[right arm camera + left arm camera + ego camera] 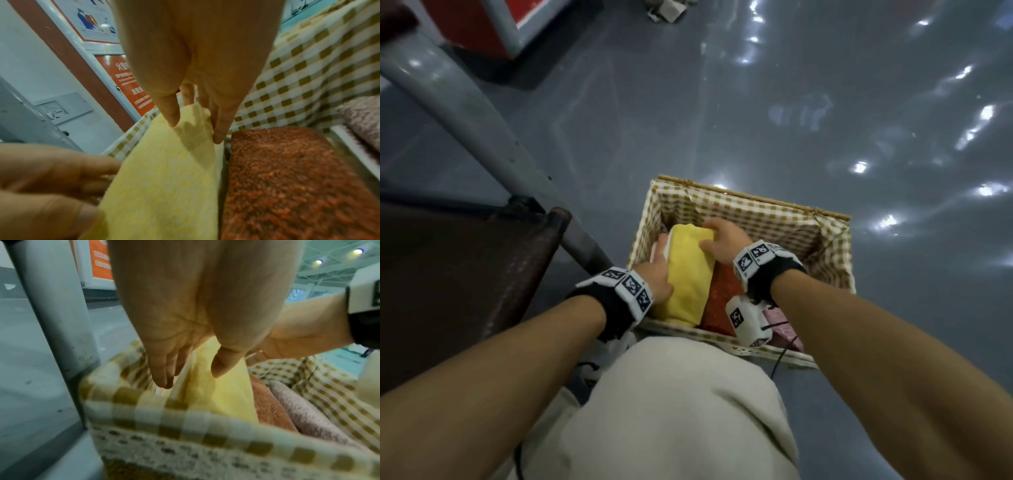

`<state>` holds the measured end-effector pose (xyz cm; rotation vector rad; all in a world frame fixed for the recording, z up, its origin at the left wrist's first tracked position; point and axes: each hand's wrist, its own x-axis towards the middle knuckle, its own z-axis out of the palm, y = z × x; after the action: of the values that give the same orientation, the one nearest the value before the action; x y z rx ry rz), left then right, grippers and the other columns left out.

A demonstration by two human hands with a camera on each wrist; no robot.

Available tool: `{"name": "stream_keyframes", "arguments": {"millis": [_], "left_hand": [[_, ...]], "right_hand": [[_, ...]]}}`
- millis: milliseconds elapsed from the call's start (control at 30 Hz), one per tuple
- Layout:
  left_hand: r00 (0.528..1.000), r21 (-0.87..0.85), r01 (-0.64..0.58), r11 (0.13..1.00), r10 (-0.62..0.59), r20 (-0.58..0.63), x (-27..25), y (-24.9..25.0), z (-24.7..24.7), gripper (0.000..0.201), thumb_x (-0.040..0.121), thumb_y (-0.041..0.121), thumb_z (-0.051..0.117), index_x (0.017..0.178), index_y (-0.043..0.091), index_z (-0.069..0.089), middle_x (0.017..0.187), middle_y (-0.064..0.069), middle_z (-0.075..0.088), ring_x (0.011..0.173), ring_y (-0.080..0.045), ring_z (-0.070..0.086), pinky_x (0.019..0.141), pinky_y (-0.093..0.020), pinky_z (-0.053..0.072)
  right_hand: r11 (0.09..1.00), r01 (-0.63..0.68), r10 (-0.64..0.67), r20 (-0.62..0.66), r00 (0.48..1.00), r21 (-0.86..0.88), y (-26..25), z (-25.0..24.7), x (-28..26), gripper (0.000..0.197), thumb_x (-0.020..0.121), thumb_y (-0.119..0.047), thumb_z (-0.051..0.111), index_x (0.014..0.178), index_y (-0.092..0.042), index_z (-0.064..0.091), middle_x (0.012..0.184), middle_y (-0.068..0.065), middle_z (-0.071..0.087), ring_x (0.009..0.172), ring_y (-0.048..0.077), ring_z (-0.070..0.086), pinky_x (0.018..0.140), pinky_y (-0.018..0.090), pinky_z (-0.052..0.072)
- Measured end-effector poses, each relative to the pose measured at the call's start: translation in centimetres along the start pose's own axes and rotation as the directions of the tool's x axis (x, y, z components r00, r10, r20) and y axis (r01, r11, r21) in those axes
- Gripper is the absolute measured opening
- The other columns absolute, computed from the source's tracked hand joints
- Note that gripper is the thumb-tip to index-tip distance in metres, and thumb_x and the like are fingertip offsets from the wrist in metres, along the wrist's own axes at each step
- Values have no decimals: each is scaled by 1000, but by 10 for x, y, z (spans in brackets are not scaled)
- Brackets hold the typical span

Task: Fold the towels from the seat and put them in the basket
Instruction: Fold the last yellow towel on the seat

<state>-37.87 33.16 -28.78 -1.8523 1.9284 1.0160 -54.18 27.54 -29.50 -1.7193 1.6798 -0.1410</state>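
Observation:
A wicker basket (756,198) with checked lining (185,417) (298,73) stands on the floor in front of my knee. A folded yellow towel (690,274) (222,395) (164,178) stands on edge in its left part. My left hand (657,274) (191,378) pinches the towel's near left side, fingers straight down one face and thumb on the other. My right hand (719,236) (195,131) pinches its far end. An orange towel (722,301) (269,408) (287,178) lies right of the yellow one, then a pink towel (784,325) (308,415) (366,116).
The dark brown seat (458,274) is at the left, with its grey metal leg (482,130) (53,313) slanting down close to the basket's left wall. A red cabinet (476,24) stands at the far left. Glossy grey floor (825,102) lies beyond and right of the basket.

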Motion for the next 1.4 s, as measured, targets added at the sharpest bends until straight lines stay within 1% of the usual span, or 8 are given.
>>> {"name": "stream_keyframes", "arguments": {"millis": [167, 500, 700, 867, 1000, 1167, 1333, 1400], "left_hand": [[979, -90, -87, 992, 68, -194, -8, 8, -35, 42, 94, 22, 47, 134, 10, 41, 134, -16, 51, 118, -34, 51, 88, -34, 41], [890, -244, -234, 941, 106, -443, 30, 30, -89, 23, 91, 12, 51, 108, 11, 66, 124, -10, 61, 114, -26, 55, 95, -31, 42], [798, -279, -174, 944, -31, -602, 103, 23, -109, 27, 95, 21, 44, 107, 9, 64, 134, -9, 35, 116, -28, 48, 100, -38, 41], [921, -230, 79, 970, -159, -355, 155, 30, -110, 41, 98, 24, 33, 121, -2, 53, 131, -26, 45, 120, -40, 45, 100, -44, 36], [952, -197, 163, 967, -207, -225, 171, 30, -107, 40, 98, 19, 33, 85, -8, 59, 107, -29, 61, 95, -40, 56, 84, -40, 41], [937, -219, 284, 934, -318, -142, 167, 34, -112, 43, 95, 28, 39, 59, 5, 47, 86, -22, 59, 77, -35, 53, 73, -35, 38], [915, -287, 324, 902, -376, -149, 163, 45, -118, 19, 77, 22, 58, 75, 4, 60, 83, -18, 61, 78, -36, 58, 67, -32, 42], [917, -328, 305, 894, -369, -150, 162, 42, -119, 20, 75, 19, 62, 81, 1, 64, 79, -15, 59, 71, -30, 53, 65, -31, 39]], "right_hand": [[999, 43, -46, -113, 993, -29, 3, -33, -21, 32, 89, -17, 58, 121, -14, 60, 124, 6, 61, 112, 21, 58, 88, 25, 43], [979, -120, 64, -312, 948, -164, 53, -97, -21, 21, 90, -19, 53, 99, -9, 70, 102, 13, 69, 95, 30, 62, 74, 26, 41], [933, -223, 89, -419, 904, -283, 96, -124, 18, 21, 89, -17, 52, 99, -5, 67, 106, 18, 60, 104, 35, 54, 83, 34, 43], [828, -528, 404, -449, 797, -192, 128, -136, 35, 35, 90, -23, 51, 119, -4, 58, 129, 19, 44, 121, 37, 40, 101, 41, 37], [711, -702, 694, -194, 693, 38, 131, -146, 39, 37, 96, -18, 43, 128, -1, 51, 136, 21, 46, 124, 37, 46, 101, 38, 40], [662, -734, 745, -26, 667, 155, 129, -153, 45, 36, 99, -13, 36, 130, -3, 51, 132, 18, 53, 121, 33, 52, 93, 33, 43], [645, -715, 754, -78, 652, 270, 148, -142, 48, 29, 91, -10, 48, 110, 6, 62, 114, 21, 64, 94, 31, 59, 76, 35, 44], [632, -687, 763, -133, 632, 360, 156, -135, 51, 31, 88, -10, 54, 115, 0, 64, 119, 17, 64, 107, 32, 60, 88, 33, 46]]}}
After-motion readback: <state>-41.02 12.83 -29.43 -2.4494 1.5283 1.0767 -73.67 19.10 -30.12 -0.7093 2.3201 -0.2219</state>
